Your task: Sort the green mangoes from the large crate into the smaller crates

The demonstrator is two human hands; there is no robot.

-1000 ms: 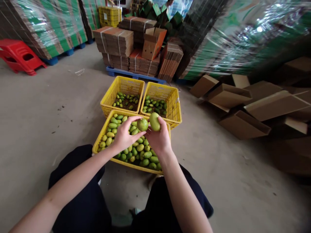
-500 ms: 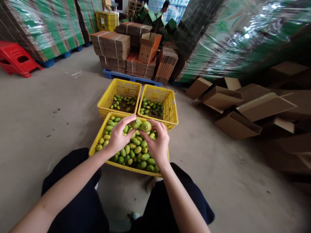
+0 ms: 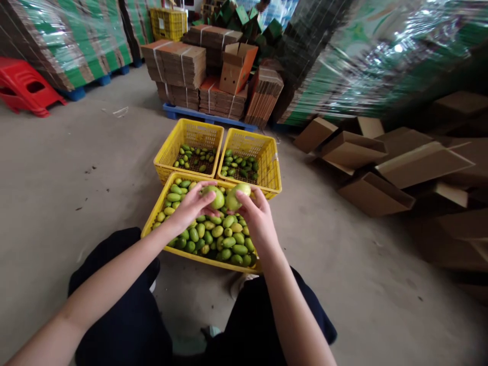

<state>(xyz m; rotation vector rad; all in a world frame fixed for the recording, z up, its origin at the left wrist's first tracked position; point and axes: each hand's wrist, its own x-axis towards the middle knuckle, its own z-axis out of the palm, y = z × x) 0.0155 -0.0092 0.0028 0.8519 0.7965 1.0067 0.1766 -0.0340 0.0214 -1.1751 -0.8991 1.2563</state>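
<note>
My left hand [image 3: 192,206] is closed around one green lemon [image 3: 217,198], its thumb lying over the near side. A paler yellow-green lemon [image 3: 237,196] sits in my right hand [image 3: 260,216], gripped between thumb and fingers. The two lemons are side by side, above a yellow plastic crate [image 3: 206,261] holding many green and yellowish lemons [image 3: 227,242]. Behind it stand two more yellow crates, a left one [image 3: 163,161] and a right one [image 3: 270,170], each with a scattering of lemons on its floor. My hands hide part of the front crate's contents.
Bundled flat cartons [image 3: 173,63] and an upright open box [image 3: 235,68] rest on a blue pallet [image 3: 183,113]. Loose open cartons [image 3: 375,173] lie at right. A red stool [image 3: 28,86] is at left, near wrapped pallet stacks [image 3: 80,38].
Both lemons have been turned in my fingers; my right thumb now lies across the top of its lemon. My right hand has shifted slightly right. The view has tilted a little.
</note>
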